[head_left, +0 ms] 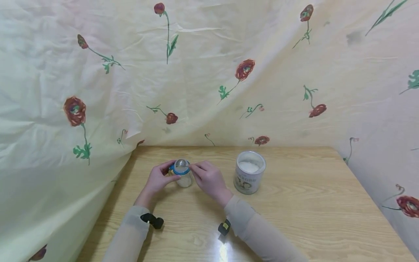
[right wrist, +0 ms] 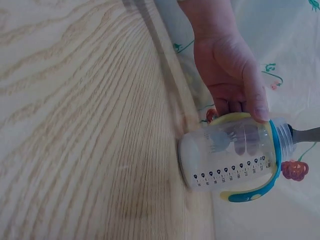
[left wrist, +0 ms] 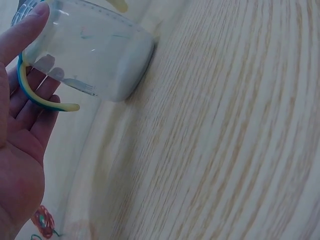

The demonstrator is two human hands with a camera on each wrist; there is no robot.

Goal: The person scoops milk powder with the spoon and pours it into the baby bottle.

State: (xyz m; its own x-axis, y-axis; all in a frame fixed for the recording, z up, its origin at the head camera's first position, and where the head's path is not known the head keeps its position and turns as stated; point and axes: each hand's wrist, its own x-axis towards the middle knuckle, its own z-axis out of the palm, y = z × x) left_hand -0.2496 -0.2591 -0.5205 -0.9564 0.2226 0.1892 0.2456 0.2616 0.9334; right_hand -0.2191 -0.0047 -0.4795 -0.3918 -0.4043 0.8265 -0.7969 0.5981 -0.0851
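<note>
A clear baby bottle (head_left: 185,180) with a blue collar and blue-and-yellow handles stands upright on the table. My left hand (head_left: 159,179) holds it near the top, thumb on the near side and fingers on the far side. White contents lie at the bottle's base, as the left wrist view shows. Pinched in my right hand (head_left: 207,178) is a metal spoon (head_left: 181,163), its bowl at the bottle's open mouth. The right wrist view catches the left hand (right wrist: 227,75), the bottle (right wrist: 225,152) with its printed scale, and part of the spoon (right wrist: 306,135), but not my right hand.
To the right of my right hand stands an open can (head_left: 244,182) with white powder (head_left: 249,166) inside. The wooden table (head_left: 311,196) extends to the right and toward me. A flower-patterned cloth (head_left: 196,80) hangs behind and along both sides.
</note>
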